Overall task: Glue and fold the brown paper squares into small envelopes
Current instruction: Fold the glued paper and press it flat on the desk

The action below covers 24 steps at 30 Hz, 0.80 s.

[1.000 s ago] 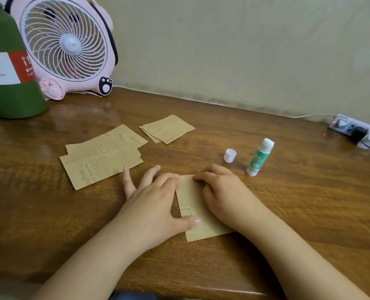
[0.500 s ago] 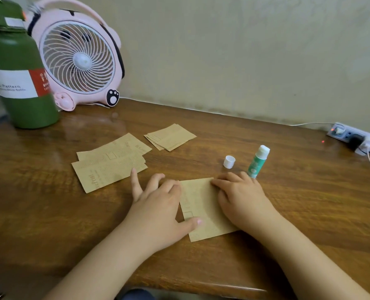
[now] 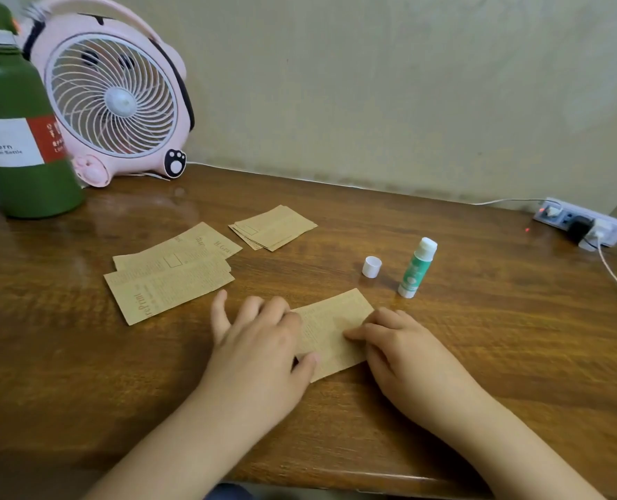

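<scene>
On the worktop (image 3: 480,337), flat sheets (image 3: 170,279) lie left. The left hand (image 3: 260,341), grip wide, presses the folded paper (image 3: 330,332) at centre; the right hand (image 3: 397,351) presses its right edge, fingers loosely curled. The glue stick (image 3: 417,267) stands behind.

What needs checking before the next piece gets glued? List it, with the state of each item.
1. Folded paper lies flat under both hands: ok.
2. Left hand and right hand free to let go: ok, pressing only.
3. Glue stick upright, uncapped, beside the right hand: ok.
4. Cap near the stick: ok.
5. Unfolded sheets waiting at left: ok.
6. Glue seam has bonded: cannot tell.
</scene>
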{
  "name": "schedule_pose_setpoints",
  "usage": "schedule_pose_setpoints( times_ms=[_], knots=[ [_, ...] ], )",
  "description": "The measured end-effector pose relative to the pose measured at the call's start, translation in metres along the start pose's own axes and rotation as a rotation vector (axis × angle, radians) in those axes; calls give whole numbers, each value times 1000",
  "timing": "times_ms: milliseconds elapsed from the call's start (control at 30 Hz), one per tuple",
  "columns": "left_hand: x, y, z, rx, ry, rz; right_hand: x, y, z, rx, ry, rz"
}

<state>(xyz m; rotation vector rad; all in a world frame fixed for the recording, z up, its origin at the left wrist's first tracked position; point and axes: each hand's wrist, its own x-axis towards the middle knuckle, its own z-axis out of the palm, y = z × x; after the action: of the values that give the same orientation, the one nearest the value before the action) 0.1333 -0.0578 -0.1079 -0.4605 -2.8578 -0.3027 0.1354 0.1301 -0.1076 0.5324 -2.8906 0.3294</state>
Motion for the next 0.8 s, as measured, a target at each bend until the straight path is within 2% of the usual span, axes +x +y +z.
schedule_pose_setpoints(
  times_ms=[133,267,433,500,567,700,800],
  knots=[
    [4,-11,9,-50,-53,-66,14,-12,3,78,41,-34],
    [2,-17,17,-109,88,-84,41,-34,22,195,-17,-124],
    [1,-18,18,-125,86,-101,44,-6,21,118,49,8],
    [1,-17,13,-107,42,-107,43,7,17,73,84,100],
    [1,-18,16,-82,24,-105,45,8,16,32,94,116],
    [1,-18,16,-83,49,-101,49,-27,23,133,17,-112],
    [2,-21,23,-77,87,-66,50,-27,23,155,-4,-124]
  ],
)
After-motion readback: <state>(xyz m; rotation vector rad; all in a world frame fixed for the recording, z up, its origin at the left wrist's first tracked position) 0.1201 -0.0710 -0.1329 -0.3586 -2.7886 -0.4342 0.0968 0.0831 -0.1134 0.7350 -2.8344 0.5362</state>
